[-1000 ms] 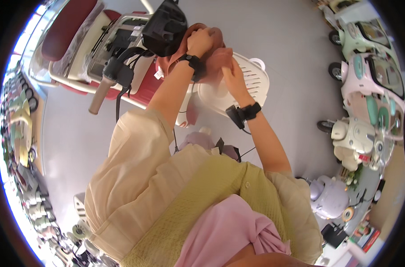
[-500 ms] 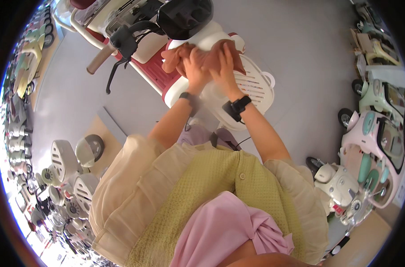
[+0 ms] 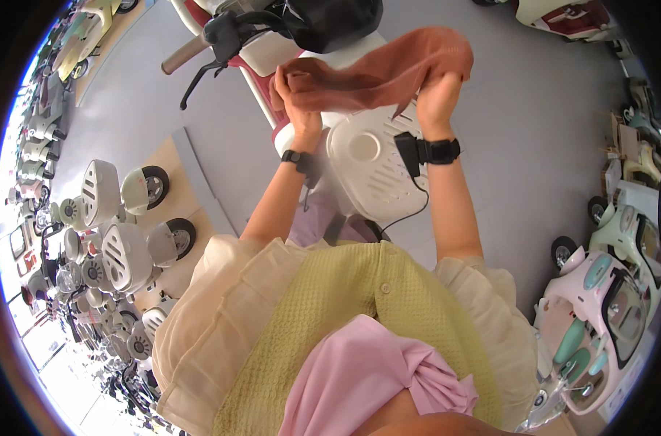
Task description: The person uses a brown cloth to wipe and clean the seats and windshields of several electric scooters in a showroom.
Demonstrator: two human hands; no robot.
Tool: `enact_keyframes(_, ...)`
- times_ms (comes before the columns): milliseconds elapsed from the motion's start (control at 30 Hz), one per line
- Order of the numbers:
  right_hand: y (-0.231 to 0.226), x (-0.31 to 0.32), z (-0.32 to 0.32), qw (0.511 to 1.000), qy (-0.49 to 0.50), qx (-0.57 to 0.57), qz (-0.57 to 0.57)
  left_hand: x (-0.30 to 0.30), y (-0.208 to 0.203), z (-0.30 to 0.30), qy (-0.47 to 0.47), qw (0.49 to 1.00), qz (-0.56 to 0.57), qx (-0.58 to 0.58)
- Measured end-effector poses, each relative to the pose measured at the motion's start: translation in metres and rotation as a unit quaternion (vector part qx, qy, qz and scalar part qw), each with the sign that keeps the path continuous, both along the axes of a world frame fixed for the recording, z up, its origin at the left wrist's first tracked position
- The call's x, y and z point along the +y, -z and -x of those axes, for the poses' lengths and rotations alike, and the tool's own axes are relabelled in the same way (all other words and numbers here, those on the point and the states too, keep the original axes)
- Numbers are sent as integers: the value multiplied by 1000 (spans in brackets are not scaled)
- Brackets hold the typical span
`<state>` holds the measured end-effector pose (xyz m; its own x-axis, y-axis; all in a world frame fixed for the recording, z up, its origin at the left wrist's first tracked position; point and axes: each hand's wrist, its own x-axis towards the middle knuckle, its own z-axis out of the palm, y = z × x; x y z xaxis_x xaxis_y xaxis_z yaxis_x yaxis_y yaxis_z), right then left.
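A reddish-brown cloth (image 3: 359, 81) stretches in the air between my two hands, sagging in the middle. My left hand (image 3: 299, 109) is closed on its left end, thumb side up. At the other end my right hand (image 3: 439, 102) grips the cloth, which drapes over the fingers and hides most of them. Just below the cloth is a white slotted plastic basket (image 3: 363, 178) with a round recess. Behind it stands a white and dark red scooter, its black handlebar head (image 3: 330, 22) close beyond the cloth.
The scooter's brown grip (image 3: 185, 54) and black brake lever (image 3: 199, 81) jut out to the left. Rows of small scooters (image 3: 127, 254) stand at the left on a wooden platform. A pink scooter (image 3: 592, 327) and others line the right side.
The cloth was bunched on the scooter's white part under both hands. Now it is lifted and spread out, with my right hand moved to the right. The view has shifted too.
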<state>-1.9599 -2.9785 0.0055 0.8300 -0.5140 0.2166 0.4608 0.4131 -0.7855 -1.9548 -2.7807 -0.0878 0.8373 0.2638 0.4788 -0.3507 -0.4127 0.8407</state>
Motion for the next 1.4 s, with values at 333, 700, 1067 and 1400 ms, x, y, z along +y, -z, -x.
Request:
enact_keyframes(333, 68, 4, -126, 590, -253, 161, 750, -15, 51, -94, 12, 976, -113, 184)
enact_keyframes(700, 92, -14, -155, 700, -324, 397, 497, -12, 14, -106, 39, 962, -199, 181)
enact_keyframes(1067, 40, 64, -110, 384, -282, 194, 857, 30, 80, -140, 111, 969, -216, 43)
enact_keyframes(1400, 115, 128, -58, 314, 20, 88, 945, 44, 120, -113, 26, 853, -503, 137)
